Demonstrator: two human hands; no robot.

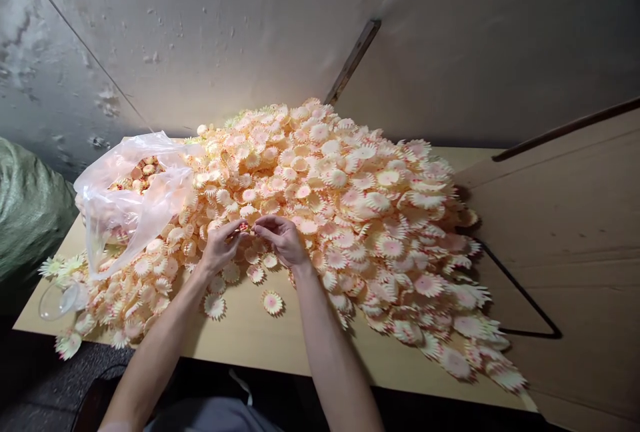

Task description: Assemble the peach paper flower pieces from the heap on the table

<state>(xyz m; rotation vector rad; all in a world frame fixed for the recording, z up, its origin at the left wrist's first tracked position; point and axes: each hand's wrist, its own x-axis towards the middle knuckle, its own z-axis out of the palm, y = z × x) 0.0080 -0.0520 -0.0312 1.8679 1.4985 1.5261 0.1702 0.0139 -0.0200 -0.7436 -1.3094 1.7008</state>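
Observation:
A big heap of cream and pink flower-shaped pieces (350, 199) with jagged rims is spread over the table. At its front edge, my left hand (223, 245) is closed in a pinch on a small red-tipped piece (244, 227), too small to name closely. My right hand (281, 239) is close beside it, thumb and forefinger pressed together near that piece. What those fingertips hold, if anything, cannot be made out. Below the hands, one round flower-shaped piece (272, 303) with a pink centre lies by itself on the tabletop.
On the left, a translucent plastic bag (135, 199) contains more small pieces. A clear round container (61, 300) lies at the table's (250, 345) left edge. Cardboard (575, 252) stands on the right, a green sack (30, 219) at far left, a wall (225, 39) behind.

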